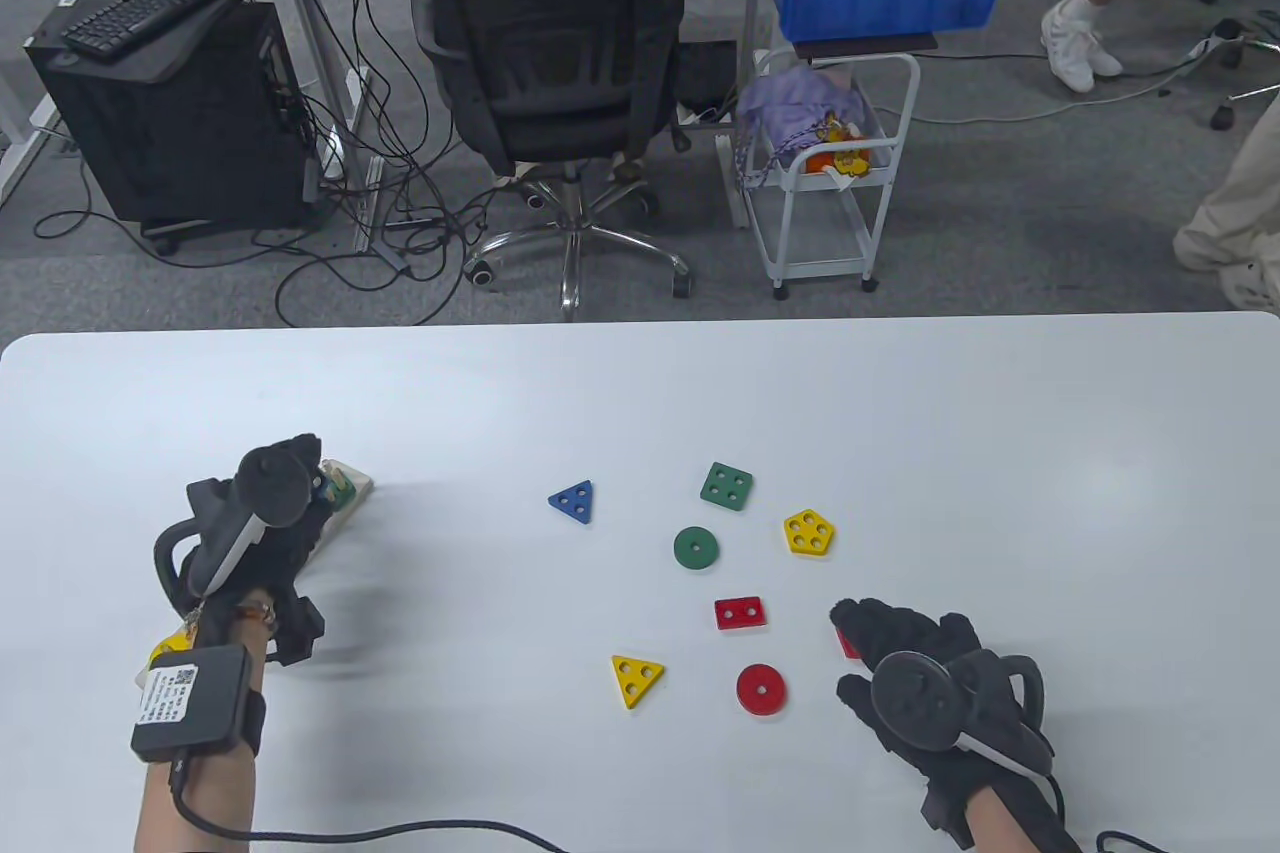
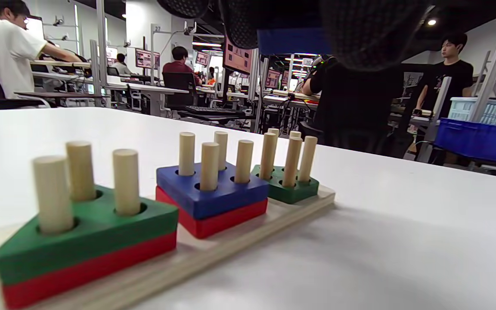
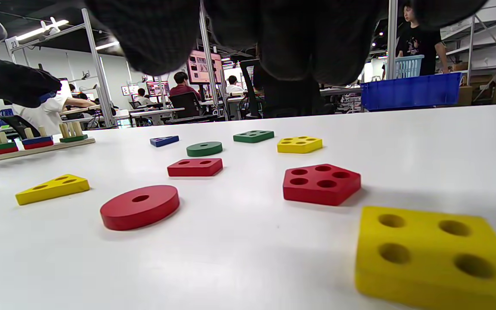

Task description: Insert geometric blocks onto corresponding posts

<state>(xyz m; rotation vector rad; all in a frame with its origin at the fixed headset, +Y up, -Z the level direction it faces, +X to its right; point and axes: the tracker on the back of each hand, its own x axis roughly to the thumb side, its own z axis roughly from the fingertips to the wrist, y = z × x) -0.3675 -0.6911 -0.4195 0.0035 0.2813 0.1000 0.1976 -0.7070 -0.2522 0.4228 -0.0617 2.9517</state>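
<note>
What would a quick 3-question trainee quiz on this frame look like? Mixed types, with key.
1. True or false: the right hand is holding the red disc.
2. On the peg board, the blue square block sits on a block of which colour? A) green B) red C) yellow
3. Fill in: the loose blue block on the table has the shape of a ____.

Key: 1 false, the disc lies apart from the hand; 2 B; 3 triangle.
</note>
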